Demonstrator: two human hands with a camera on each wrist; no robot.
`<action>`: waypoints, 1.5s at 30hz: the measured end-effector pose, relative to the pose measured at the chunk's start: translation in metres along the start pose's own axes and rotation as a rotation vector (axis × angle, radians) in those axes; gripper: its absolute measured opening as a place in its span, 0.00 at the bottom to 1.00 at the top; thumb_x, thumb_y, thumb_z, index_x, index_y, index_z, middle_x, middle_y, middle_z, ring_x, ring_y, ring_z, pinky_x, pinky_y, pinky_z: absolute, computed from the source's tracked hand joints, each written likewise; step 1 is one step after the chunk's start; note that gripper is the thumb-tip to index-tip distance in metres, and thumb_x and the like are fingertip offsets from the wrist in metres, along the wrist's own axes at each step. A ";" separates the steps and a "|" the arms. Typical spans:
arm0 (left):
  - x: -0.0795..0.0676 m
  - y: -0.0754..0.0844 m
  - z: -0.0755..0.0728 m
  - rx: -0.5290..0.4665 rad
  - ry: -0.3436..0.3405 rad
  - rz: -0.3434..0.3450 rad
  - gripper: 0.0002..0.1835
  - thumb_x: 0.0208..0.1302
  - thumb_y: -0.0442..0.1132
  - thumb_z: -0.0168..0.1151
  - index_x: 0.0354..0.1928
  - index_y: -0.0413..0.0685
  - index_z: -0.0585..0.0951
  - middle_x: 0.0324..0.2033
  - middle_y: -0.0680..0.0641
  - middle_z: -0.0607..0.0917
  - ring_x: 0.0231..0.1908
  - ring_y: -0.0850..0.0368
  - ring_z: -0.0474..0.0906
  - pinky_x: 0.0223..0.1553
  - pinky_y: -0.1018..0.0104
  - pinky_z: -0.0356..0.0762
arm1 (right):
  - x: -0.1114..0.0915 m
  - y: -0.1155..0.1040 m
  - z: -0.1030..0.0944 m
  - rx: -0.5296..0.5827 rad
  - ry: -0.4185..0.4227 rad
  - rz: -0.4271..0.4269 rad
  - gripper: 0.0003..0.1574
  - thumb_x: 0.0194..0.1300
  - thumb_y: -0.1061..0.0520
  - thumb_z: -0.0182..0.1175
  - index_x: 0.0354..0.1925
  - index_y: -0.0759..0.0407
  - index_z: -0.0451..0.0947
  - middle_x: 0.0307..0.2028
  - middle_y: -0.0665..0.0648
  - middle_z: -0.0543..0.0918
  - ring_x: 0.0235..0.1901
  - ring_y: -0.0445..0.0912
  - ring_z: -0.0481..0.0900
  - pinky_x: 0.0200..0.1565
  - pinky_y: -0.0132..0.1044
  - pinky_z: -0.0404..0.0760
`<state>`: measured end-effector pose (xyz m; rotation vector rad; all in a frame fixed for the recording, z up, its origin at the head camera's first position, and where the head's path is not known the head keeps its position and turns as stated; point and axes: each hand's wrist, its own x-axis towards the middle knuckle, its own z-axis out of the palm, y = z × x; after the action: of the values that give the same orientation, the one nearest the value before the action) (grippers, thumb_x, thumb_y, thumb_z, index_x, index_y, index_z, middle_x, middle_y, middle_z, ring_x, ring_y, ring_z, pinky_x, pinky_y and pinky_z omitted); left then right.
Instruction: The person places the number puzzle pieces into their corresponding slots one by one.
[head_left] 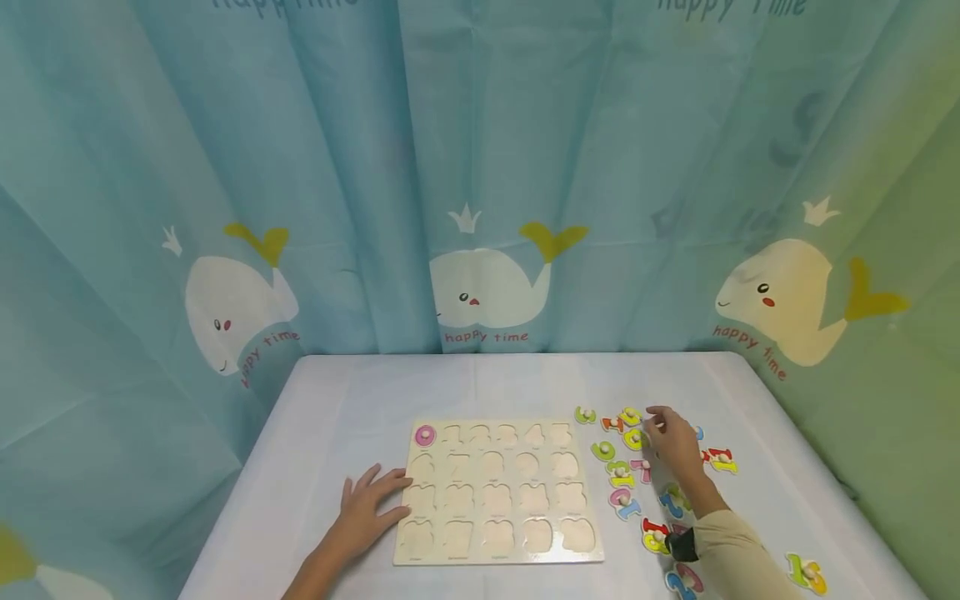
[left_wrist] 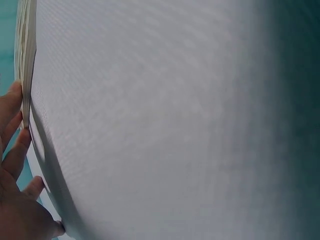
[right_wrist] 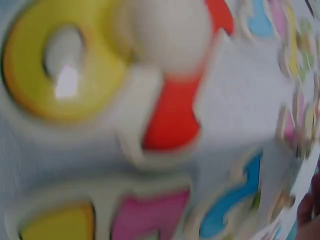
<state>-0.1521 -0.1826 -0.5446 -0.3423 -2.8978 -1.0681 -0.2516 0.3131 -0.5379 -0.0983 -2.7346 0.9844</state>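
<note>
In the head view, the left hand [head_left: 371, 510] reaches in from below, palm down, its fingers spread and loosely bent; the fingertips touch the left edge of the number board [head_left: 438, 537] and grip nothing. The board lies flat to the right of these fingers on the white table [head_left: 315, 442]. The right hand [head_left: 675, 437] reaches forward with its wrist bent left, thumb and forefinger curving the same way; whether they hold a piece cannot be told. Just left of those fingertips lies a yellow number piece [head_left: 631, 416]; other number pieces lie around and below the hand, among them a pink and blue 10 [head_left: 624, 503]. A pink 0 [head_left: 425, 435] sits in the top-left slot, beyond the left fingertips. Well beyond both hands, the curtain [head_left: 360, 167] reads "happy time" in red under its whales; more such lettering is cut off at the top. The print under the slots is too small to read.

In the left wrist view, the fingers meet the board's edge, seen side-on, the thin layers running up past the fingertips.

In the right wrist view, only dark, blurred fingers [right_wrist: 307, 207] show at lower right; left of them lie large, blurred yellow, red, pink and blue pieces.
</note>
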 end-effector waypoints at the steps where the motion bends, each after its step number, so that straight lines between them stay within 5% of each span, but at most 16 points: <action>1: -0.001 -0.001 0.000 -0.005 0.005 -0.003 0.20 0.55 0.46 0.68 0.50 0.51 0.81 0.56 0.45 0.77 0.63 0.32 0.57 0.57 0.25 0.31 | 0.000 -0.002 0.005 0.011 -0.047 -0.044 0.18 0.67 0.62 0.54 0.54 0.69 0.71 0.40 0.64 0.78 0.37 0.54 0.76 0.32 0.41 0.76; 5: -0.003 -0.003 0.001 -0.015 0.005 -0.001 0.20 0.56 0.47 0.68 0.51 0.51 0.81 0.57 0.46 0.77 0.64 0.32 0.56 0.57 0.25 0.30 | 0.003 -0.010 0.020 0.028 -0.153 -0.167 0.21 0.64 0.65 0.58 0.55 0.68 0.72 0.43 0.62 0.79 0.41 0.56 0.77 0.40 0.47 0.78; 9: -0.003 -0.002 0.003 -0.018 0.001 0.005 0.20 0.56 0.48 0.67 0.51 0.52 0.81 0.57 0.45 0.77 0.64 0.31 0.56 0.56 0.24 0.30 | 0.005 -0.015 0.028 -0.016 -0.131 -0.185 0.22 0.62 0.66 0.60 0.54 0.68 0.73 0.44 0.64 0.80 0.44 0.58 0.77 0.46 0.54 0.76; 14: -0.003 -0.001 0.002 -0.007 0.013 0.005 0.20 0.56 0.47 0.67 0.51 0.51 0.81 0.57 0.45 0.77 0.64 0.32 0.56 0.57 0.25 0.30 | 0.008 -0.020 0.032 -0.052 -0.098 -0.187 0.21 0.62 0.65 0.61 0.54 0.66 0.74 0.41 0.62 0.81 0.38 0.54 0.76 0.40 0.50 0.76; 21: -0.001 -0.001 -0.001 -0.002 0.026 0.008 0.19 0.55 0.45 0.68 0.50 0.51 0.81 0.56 0.45 0.77 0.64 0.32 0.56 0.57 0.25 0.30 | 0.009 -0.035 0.044 0.044 -0.119 -0.181 0.22 0.64 0.63 0.59 0.56 0.67 0.72 0.37 0.59 0.76 0.34 0.49 0.75 0.31 0.39 0.75; 45: -0.002 0.001 0.003 -0.022 0.031 0.006 0.19 0.55 0.45 0.68 0.49 0.49 0.81 0.56 0.45 0.78 0.63 0.31 0.56 0.56 0.24 0.29 | -0.010 -0.166 0.136 0.066 -0.392 -0.326 0.25 0.61 0.60 0.63 0.55 0.64 0.72 0.30 0.51 0.79 0.29 0.43 0.77 0.31 0.38 0.77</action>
<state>-0.1501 -0.1807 -0.5465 -0.3319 -2.8582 -1.0948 -0.2719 0.0989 -0.5358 0.5919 -2.9154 1.0883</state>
